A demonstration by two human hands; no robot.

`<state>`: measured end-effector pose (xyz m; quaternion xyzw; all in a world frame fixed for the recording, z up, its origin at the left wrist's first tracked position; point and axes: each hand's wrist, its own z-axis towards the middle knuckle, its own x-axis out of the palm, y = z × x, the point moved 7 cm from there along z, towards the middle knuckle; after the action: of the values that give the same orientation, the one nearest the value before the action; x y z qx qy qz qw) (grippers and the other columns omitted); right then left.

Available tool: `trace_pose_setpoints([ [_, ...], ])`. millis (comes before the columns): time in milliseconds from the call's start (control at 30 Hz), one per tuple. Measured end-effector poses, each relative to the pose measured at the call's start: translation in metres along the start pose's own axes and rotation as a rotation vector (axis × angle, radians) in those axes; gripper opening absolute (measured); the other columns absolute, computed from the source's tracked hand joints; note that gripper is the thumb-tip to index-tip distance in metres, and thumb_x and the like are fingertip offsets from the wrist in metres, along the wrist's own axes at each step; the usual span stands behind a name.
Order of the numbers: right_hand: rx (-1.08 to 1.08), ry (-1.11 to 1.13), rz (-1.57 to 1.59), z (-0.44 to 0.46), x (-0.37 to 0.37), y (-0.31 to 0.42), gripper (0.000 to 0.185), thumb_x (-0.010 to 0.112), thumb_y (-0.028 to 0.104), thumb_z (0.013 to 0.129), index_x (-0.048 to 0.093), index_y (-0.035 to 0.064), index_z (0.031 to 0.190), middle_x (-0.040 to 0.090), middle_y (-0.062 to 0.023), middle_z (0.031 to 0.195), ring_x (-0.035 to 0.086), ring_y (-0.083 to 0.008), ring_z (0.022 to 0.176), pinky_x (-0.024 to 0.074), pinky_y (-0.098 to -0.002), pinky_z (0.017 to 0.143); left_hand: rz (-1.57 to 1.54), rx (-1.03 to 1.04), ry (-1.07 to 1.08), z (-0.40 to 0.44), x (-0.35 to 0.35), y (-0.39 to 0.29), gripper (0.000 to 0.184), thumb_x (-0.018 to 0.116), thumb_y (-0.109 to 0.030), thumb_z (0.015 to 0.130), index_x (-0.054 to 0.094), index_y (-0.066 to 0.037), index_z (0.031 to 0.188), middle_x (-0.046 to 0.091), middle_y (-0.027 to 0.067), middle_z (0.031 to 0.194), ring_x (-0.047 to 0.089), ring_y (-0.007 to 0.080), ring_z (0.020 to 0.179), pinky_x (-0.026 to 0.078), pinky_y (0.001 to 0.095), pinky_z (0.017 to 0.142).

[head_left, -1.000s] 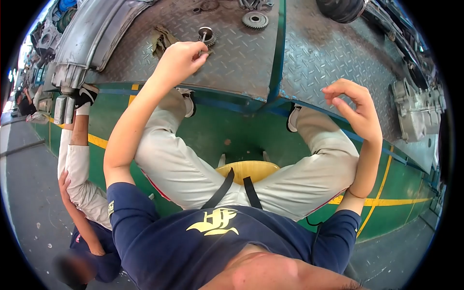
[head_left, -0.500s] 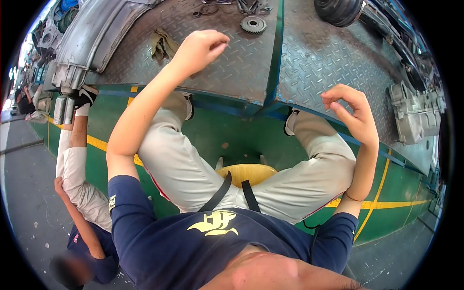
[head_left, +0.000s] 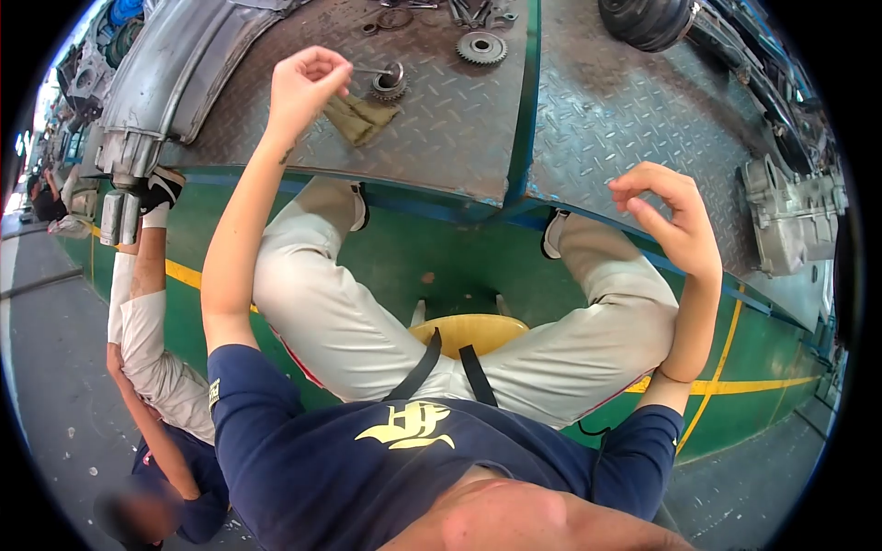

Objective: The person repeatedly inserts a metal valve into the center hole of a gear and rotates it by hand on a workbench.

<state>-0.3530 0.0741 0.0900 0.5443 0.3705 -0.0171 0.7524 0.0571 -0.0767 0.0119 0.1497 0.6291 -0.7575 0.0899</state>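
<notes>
My left hand (head_left: 310, 75) is above the tread-plate bench top (head_left: 450, 138), its fingers closed at one end of a thin metal rod (head_left: 372, 71). The rod's other end meets a round dark piece in a small toothed gear (head_left: 390, 88); how they join is unclear. A crumpled olive cloth (head_left: 360, 119) lies just below the gear, beside my left wrist. Over the bench's front edge, my right hand (head_left: 663, 209) has loosely bent fingers, with a gap to the thumb and nothing in it.
A larger gear (head_left: 481, 48) and several small metal parts (head_left: 478, 13) lie at the back. A long metal housing (head_left: 188, 69) is at left, a cast metal case (head_left: 792, 213) at right. A blue divider (head_left: 525, 101) splits the bench. Another person (head_left: 165, 459) sits at left.
My left hand has moved left, uncovering the small gear and the rod. The cloth now shows right of my left wrist instead of left of it. My right hand has barely moved.
</notes>
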Motion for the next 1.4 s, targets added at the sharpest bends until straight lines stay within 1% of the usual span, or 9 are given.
trace_pose_setpoints([
  [133,-0.032,0.007,-0.046,0.01,0.007,0.003,0.018,0.062,-0.001,0.086,0.068,-0.0029,0.103,0.068,-0.0118,0.093,0.066,-0.0212,0.082,0.0509,-0.0325,0.077,0.175,0.08,0.107,-0.033,0.007,0.006,0.009,0.073,-0.008,0.089,0.071,-0.001,0.095,0.069,-0.0013,0.077,0.062,0.0043,0.069,0.05,0.0223,0.063],
  [333,-0.01,0.067,-0.035,0.028,0.027,0.008,0.021,0.063,-0.005,0.084,0.069,-0.0013,0.104,0.07,-0.0112,0.09,0.067,-0.0218,0.082,0.0524,-0.0332,0.077,0.299,0.186,0.17,-0.056,0.025,-0.024,0.019,0.076,-0.011,0.085,0.071,-0.001,0.101,0.072,0.0079,0.078,0.067,0.0138,0.07,0.054,0.0282,0.067],
  [400,0.001,0.078,-0.029,0.038,0.035,0.01,0.021,0.062,-0.005,0.086,0.07,-0.0016,0.105,0.07,-0.0119,0.09,0.069,-0.0225,0.085,0.0534,-0.0337,0.078,0.275,0.272,0.146,-0.055,0.032,-0.025,0.02,0.078,-0.01,0.085,0.073,-0.002,0.103,0.071,0.0041,0.078,0.062,0.0068,0.065,0.051,0.0233,0.06],
  [667,0.088,0.041,-0.295,0.095,0.11,-0.005,0.038,0.064,0.009,0.09,0.06,0.0067,0.128,0.067,-0.0145,0.109,0.07,-0.0311,0.091,0.0554,-0.0393,0.08,0.063,0.169,0.161,-0.046,0.067,-0.03,0.026,0.073,-0.014,0.085,0.072,0.002,0.107,0.076,0.0148,0.089,0.074,0.0216,0.082,0.058,0.0337,0.079],
  [800,-0.096,-0.118,-0.506,0.151,0.114,0.009,0.049,0.065,0.011,0.089,0.053,0.0088,0.136,0.065,-0.0165,0.117,0.068,-0.0367,0.101,0.0547,-0.0448,0.085,0.083,0.241,0.065,-0.037,0.067,-0.04,0.034,0.068,-0.011,0.081,0.071,0.004,0.111,0.075,0.0204,0.095,0.075,0.0304,0.09,0.058,0.0379,0.084],
  [1000,-0.233,0.122,-0.356,0.24,0.125,0.006,0.043,0.065,0.015,0.089,0.056,0.0063,0.131,0.068,-0.0203,0.115,0.066,-0.0398,0.106,0.0535,-0.0476,0.087,0.101,0.19,0.03,-0.019,0.049,-0.058,0.036,0.062,-0.005,0.083,0.069,0.005,0.117,0.077,0.0176,0.098,0.074,0.0184,0.085,0.057,0.032,0.079],
  [1133,-0.237,0.055,-0.278,0.267,0.119,0.011,0.022,0.066,0.007,0.087,0.068,-0.0018,0.107,0.071,-0.0149,0.084,0.068,-0.0224,0.074,0.0537,-0.0342,0.071,0.155,0.122,0.012,-0.015,0.04,-0.061,0.034,0.061,-0.005,0.083,0.07,0.004,0.114,0.076,0.0157,0.09,0.071,0.0119,0.078,0.056,0.0314,0.074],
  [1233,-0.249,0.063,-0.197,0.277,0.121,0.008,0.018,0.067,0.007,0.086,0.069,-0.0025,0.101,0.07,-0.0125,0.078,0.066,-0.0192,0.069,0.0529,-0.0332,0.068,0.225,0.05,0.004,-0.013,0.035,-0.061,0.031,0.062,-0.007,0.085,0.072,0.002,0.112,0.075,0.0153,0.086,0.07,0.0156,0.071,0.055,0.0317,0.07],
  [1400,-0.216,0.119,-0.349,0.285,0.117,0.012,0.017,0.069,0.012,0.08,0.068,-0.0016,0.091,0.07,-0.0151,0.078,0.068,-0.0277,0.072,0.0533,-0.0373,0.07,0.514,0.379,-0.254,-0.037,0.036,-0.1,0.018,0.065,-0.011,0.087,0.073,-0.001,0.099,0.07,0.0142,0.074,0.068,0.0249,0.062,0.056,0.0356,0.065],
])
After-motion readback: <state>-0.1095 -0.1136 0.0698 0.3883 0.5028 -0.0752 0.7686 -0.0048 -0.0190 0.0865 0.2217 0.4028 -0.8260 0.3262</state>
